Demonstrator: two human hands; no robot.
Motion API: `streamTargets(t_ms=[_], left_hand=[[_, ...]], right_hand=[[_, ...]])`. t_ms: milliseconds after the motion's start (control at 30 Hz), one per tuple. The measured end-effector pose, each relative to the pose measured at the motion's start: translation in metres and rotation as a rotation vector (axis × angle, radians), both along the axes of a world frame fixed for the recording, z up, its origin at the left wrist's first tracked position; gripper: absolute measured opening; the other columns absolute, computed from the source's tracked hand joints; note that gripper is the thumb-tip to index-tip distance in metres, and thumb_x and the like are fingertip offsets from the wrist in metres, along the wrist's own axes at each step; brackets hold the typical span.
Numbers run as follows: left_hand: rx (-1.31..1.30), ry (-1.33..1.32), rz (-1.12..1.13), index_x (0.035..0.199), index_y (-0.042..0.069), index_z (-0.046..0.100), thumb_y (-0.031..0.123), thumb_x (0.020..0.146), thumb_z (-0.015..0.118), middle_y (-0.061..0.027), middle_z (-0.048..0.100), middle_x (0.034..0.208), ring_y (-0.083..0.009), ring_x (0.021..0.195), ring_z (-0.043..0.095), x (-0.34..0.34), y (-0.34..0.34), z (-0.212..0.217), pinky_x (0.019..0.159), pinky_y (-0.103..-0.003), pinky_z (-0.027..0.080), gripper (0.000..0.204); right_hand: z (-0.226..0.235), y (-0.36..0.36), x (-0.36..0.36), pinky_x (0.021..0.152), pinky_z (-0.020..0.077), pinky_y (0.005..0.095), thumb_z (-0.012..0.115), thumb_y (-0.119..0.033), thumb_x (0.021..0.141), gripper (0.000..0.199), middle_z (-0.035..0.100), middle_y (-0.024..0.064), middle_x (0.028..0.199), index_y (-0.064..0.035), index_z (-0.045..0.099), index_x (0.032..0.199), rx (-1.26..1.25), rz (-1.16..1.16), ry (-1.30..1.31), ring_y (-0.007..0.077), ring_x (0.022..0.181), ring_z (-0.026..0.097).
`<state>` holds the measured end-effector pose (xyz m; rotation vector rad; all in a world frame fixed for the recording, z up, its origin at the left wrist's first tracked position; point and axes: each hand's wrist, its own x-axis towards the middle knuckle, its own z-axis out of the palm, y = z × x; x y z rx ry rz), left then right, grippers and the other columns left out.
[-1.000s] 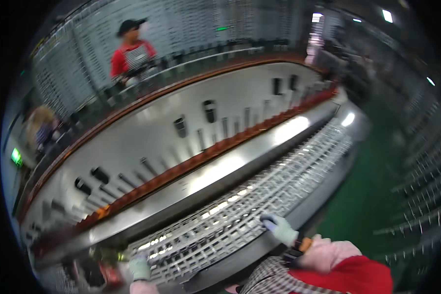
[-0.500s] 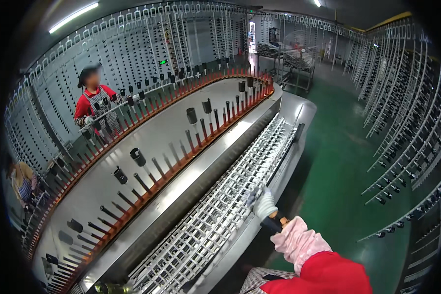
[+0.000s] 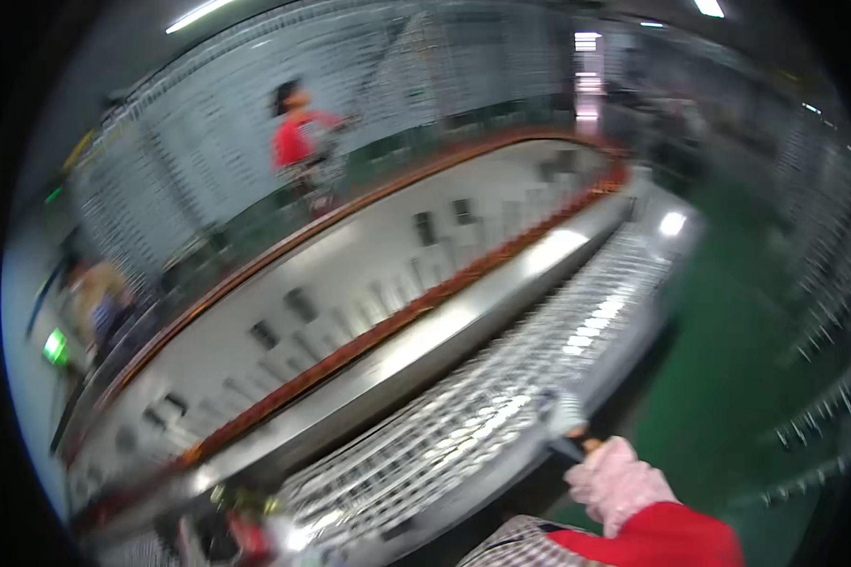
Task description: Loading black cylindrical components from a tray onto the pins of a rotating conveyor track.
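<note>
Motion blur smears the whole head view. My right hand point(image 3: 565, 414), in a pale glove with a pink sleeve cover point(image 3: 620, 484) behind it, is at the near edge of a long pile of silvery metal racks point(image 3: 463, 406). Its fingers are too smeared to show whether they grip a bar or only touch the pile. The racks look like ladder-shaped frames lying lengthwise in a metal trough point(image 3: 624, 354). No part of my left hand can be made out.
Beyond the racks runs an oval conveyor with an orange-brown rim point(image 3: 388, 331) and dark upright pegs, some carrying black cylinders point(image 3: 301, 304). A person in red point(image 3: 295, 142) stands across it, another person point(image 3: 99, 298) at far left. Hanging racks point(image 3: 823, 416) line the right; blurred yellow-green and red items point(image 3: 246, 529) lie lower left.
The view has swung, so the conveyor and trough appear farther right and tilted. My right hand stays at the rack pile's near edge. More blurred clutter shows at lower left.
</note>
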<state>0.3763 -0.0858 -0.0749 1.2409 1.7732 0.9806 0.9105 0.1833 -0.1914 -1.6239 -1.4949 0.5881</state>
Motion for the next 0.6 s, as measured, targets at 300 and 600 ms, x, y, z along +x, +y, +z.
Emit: streamTargets(t_ms=[300, 600], left_hand=[[-0.055, 0.949, -0.401, 0.114, 0.016, 0.060, 0.041, 0.078, 0.063, -0.0150, 0.062, 0.106, -0.0324, 0.096, 0.059, -0.047, 0.005, 0.003, 0.087, -0.040, 0.045, 0.044], [0.360, 0.049, 0.610, 0.099, 0.005, 0.060, 0.043, 0.090, 0.051, -0.0014, 0.059, 0.080, -0.0166, 0.075, 0.054, -0.320, 0.072, 0.075, 0.071, -0.032, 0.047, 0.040]], right_hand=[[-0.107, -0.055, 0.061, 0.094, 0.0378, 0.0354, 0.045, -0.042, 0.088, 0.044, 0.058, 0.0034, 0.113, -0.0083, 0.057, 0.114, 0.012, -0.079, 0.744, 0.0168, 0.103, 0.052], [0.130, -0.113, -0.032, 0.097, 0.0380, 0.0373, 0.047, -0.026, 0.092, 0.050, 0.041, 0.0155, 0.132, -0.0053, 0.034, 0.136, 0.447, -0.493, 0.589, 0.0271, 0.116, 0.045]])
